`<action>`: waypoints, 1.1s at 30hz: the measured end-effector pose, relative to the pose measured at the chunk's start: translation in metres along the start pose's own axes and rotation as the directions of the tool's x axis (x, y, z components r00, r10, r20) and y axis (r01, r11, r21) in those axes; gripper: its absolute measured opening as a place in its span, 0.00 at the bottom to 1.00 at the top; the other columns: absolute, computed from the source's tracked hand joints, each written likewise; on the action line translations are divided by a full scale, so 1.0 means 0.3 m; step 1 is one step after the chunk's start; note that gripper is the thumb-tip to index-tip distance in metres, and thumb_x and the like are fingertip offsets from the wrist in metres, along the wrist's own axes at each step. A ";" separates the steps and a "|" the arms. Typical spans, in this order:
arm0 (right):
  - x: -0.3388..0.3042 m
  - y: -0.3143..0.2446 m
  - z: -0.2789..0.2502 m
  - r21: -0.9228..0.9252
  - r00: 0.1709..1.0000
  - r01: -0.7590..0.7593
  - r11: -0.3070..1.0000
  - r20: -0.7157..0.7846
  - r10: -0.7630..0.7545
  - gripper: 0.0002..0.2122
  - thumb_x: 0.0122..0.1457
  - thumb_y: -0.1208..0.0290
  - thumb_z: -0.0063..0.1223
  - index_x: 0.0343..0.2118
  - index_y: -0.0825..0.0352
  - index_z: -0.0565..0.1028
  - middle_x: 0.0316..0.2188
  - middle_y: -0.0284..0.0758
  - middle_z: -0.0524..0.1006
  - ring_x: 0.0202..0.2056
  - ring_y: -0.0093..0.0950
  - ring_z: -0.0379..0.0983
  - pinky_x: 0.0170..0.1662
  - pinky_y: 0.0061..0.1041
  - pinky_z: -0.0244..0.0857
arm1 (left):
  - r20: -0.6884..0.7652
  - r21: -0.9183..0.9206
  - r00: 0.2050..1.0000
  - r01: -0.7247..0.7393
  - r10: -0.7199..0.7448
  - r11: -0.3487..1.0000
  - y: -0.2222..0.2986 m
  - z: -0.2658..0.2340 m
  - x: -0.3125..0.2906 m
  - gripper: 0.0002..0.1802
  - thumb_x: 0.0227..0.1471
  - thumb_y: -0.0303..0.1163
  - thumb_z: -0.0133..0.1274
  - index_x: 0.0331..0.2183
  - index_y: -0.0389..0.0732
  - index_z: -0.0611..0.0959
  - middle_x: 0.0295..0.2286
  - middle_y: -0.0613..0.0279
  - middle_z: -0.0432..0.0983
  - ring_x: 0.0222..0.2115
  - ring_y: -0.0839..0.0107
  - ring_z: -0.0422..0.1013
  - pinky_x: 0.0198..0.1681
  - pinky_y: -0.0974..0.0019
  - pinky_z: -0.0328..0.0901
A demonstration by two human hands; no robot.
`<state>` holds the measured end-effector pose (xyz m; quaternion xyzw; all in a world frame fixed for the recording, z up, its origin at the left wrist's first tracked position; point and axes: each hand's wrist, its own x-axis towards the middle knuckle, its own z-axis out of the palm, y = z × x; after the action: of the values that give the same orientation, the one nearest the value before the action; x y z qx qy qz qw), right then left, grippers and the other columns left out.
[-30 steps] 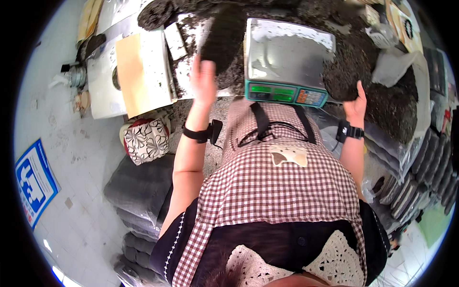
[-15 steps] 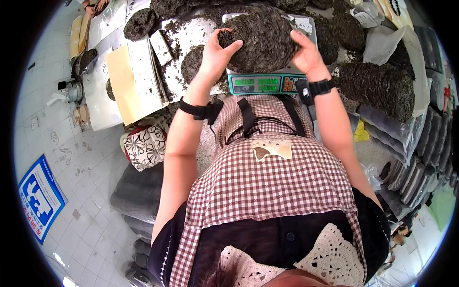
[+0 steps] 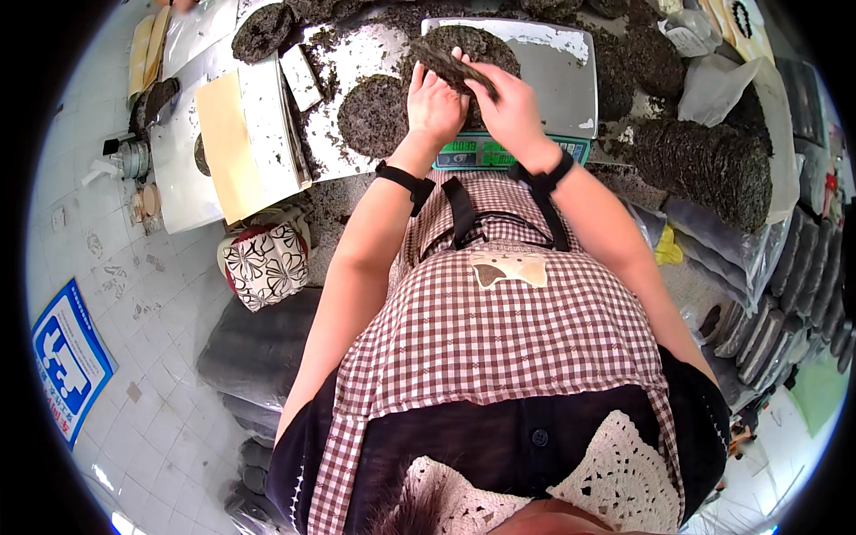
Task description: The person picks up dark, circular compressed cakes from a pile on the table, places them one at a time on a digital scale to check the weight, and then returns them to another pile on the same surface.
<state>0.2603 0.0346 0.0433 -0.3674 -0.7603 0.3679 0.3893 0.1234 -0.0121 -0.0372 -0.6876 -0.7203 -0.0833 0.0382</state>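
Note:
My right hand (image 3: 513, 102) grips a dark, round cake of dried seaweed (image 3: 450, 67), turned nearly edge-on so that it shows as a narrow slanting strip. Beneath it my left hand (image 3: 437, 105) has its fingers up against the same cake, partly hidden by it. Another round seaweed cake (image 3: 490, 45) lies flat on the left part of the tray of a digital scale (image 3: 557, 76), whose green display is lit and partly covered by my wrists. Just left of the scale, a loose seaweed cake (image 3: 373, 116) rests on the table.
A row of stacked seaweed cakes (image 3: 704, 165) lies to the right beside a clear plastic bag (image 3: 722, 89). More cakes (image 3: 263, 33) and crumbs cover the far table. At left are a tan folder (image 3: 227, 147) and a white block (image 3: 300, 78). Packed bags (image 3: 762, 339) are piled at lower right.
The broad seaweed cake face held between both hands is gone from view; a cake now appears edge-on. My hands have come together, leaving one cake visible on the tray.

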 end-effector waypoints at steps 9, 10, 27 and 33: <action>0.041 0.261 -0.576 0.508 0.835 -0.353 0.786 -0.208 0.509 0.14 0.59 0.75 0.62 0.46 0.73 0.76 0.44 0.37 0.78 0.40 0.26 0.76 0.45 0.30 0.73 | -0.299 -0.687 0.813 0.181 -0.500 0.704 -0.169 -0.200 -0.010 0.27 0.60 0.43 0.47 0.56 0.36 0.72 0.53 0.47 0.70 0.55 0.51 0.65 0.60 0.51 0.57; 0.046 0.293 -0.567 0.579 0.816 -0.386 0.718 -0.148 0.558 0.15 0.59 0.75 0.60 0.48 0.73 0.75 0.45 0.38 0.78 0.42 0.28 0.76 0.47 0.32 0.73 | -0.253 -0.663 0.770 0.303 -0.586 0.684 -0.252 -0.107 -0.029 0.31 0.60 0.44 0.49 0.54 0.29 0.71 0.50 0.42 0.70 0.52 0.49 0.66 0.58 0.51 0.58; 0.047 0.232 -0.019 0.737 0.729 -0.594 0.321 0.326 0.602 0.17 0.58 0.73 0.62 0.49 0.72 0.74 0.46 0.40 0.78 0.46 0.32 0.76 0.51 0.35 0.72 | -0.056 -0.601 0.853 0.386 -0.518 0.700 -0.053 -0.049 -0.027 0.43 0.43 0.43 0.68 0.52 0.28 0.68 0.52 0.41 0.65 0.54 0.45 0.61 0.59 0.50 0.57; 0.019 0.100 -0.271 0.905 0.872 -0.394 0.164 0.311 0.379 0.21 0.64 0.75 0.51 0.60 0.70 0.66 0.55 0.44 0.73 0.54 0.41 0.72 0.61 0.43 0.66 | 0.138 -0.971 0.842 0.219 -0.522 0.096 -0.088 -0.109 -0.007 0.38 0.47 0.23 0.67 0.52 0.33 0.60 0.44 0.51 0.71 0.44 0.65 0.73 0.49 0.64 0.72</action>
<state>0.3361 0.0753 0.0545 -0.2388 -0.2706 0.8339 0.4177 0.0952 -0.0209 -0.0073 -0.3330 -0.6438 -0.6027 -0.3338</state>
